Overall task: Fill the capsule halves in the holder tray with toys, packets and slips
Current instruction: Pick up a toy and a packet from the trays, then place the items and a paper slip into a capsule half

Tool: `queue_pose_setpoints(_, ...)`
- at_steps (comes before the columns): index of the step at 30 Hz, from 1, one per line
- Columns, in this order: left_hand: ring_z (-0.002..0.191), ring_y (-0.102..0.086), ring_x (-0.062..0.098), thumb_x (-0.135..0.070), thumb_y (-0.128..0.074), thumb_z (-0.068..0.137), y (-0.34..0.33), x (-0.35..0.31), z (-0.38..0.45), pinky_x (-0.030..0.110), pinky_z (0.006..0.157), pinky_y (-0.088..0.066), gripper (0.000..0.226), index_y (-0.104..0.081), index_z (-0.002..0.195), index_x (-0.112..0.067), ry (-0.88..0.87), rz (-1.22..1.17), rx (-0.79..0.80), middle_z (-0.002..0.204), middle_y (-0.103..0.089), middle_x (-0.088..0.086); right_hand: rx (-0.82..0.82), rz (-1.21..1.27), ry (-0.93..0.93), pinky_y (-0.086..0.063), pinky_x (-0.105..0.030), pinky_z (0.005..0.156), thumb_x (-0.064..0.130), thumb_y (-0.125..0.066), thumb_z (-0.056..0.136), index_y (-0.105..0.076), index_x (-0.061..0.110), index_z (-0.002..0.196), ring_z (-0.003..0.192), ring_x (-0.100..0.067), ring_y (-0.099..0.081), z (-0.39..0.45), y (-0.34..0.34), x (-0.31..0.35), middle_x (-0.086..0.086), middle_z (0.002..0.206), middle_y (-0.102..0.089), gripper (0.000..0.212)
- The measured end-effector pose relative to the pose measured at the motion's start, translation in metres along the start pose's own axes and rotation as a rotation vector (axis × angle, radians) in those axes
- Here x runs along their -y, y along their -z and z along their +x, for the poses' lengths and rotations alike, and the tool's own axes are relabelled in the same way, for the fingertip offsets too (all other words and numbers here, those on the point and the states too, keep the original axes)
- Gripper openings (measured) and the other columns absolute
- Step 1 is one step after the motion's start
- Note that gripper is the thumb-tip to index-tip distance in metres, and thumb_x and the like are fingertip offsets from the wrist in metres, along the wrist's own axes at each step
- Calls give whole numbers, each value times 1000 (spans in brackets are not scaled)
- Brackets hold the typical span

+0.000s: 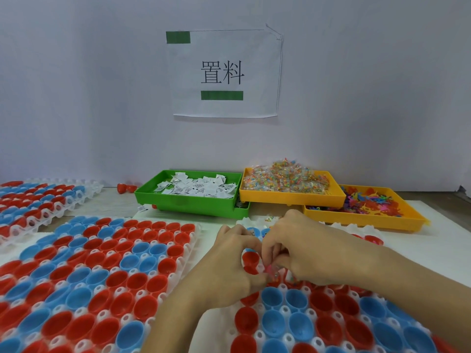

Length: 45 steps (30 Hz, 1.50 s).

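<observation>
Both hands, left hand (233,261) and right hand (300,247), pinch a small packet (270,270) above the holder tray (285,310).

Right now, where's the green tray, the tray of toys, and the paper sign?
green tray (187,202): head view, front wall.
tray of toys (367,220): head view, front wall.
paper sign (254,54): head view, blank upper right.

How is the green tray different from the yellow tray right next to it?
The green tray holds white paper slips; the yellow tray holds clear packets of coloured beads. The green tray's slips lie below its rim; the yellow tray's packets are heaped above it. Both are shallow, rectangular, plastic trays by the wall.
</observation>
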<state>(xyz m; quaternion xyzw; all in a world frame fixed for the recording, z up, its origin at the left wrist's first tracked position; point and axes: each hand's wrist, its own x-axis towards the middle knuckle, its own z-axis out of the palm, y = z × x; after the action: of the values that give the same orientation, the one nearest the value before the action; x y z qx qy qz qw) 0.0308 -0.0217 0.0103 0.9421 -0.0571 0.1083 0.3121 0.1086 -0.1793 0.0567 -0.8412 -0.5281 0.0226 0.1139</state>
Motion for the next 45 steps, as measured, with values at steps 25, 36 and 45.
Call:
queue_pose_setpoints(25,107,-33,-11,-41,-66,86,-1,3,1,-8,81,-22,11,-62,96,-40,23,-150,-149,104,-48,-18,-39,-303,-361,-24,-27,49,4,-56,83,-33,16,68,57,-17,-33,208,-3,-41,-3,71,-36,30)
queue_pose_setpoints(36,105,-35,-10,-36,-62,92,-1,2,1,-6,83,-24,11,-64,103,-37,16,-106,-146,105,-49,-17,-424,-2,-246,-50,-36,81,11,-56,92,-61,15,86,95,-30,-56,181,14,-41,-10,96,-60,8)
queue_pose_setpoints(45,107,-35,-4,-35,-61,93,-7,-2,3,-6,84,-23,18,-68,110,-32,-21,-27,-93,103,-47,-20,-491,363,-253,-55,-23,70,16,-67,85,-74,26,84,70,-9,-69,45,32,-35,8,71,-74,12)
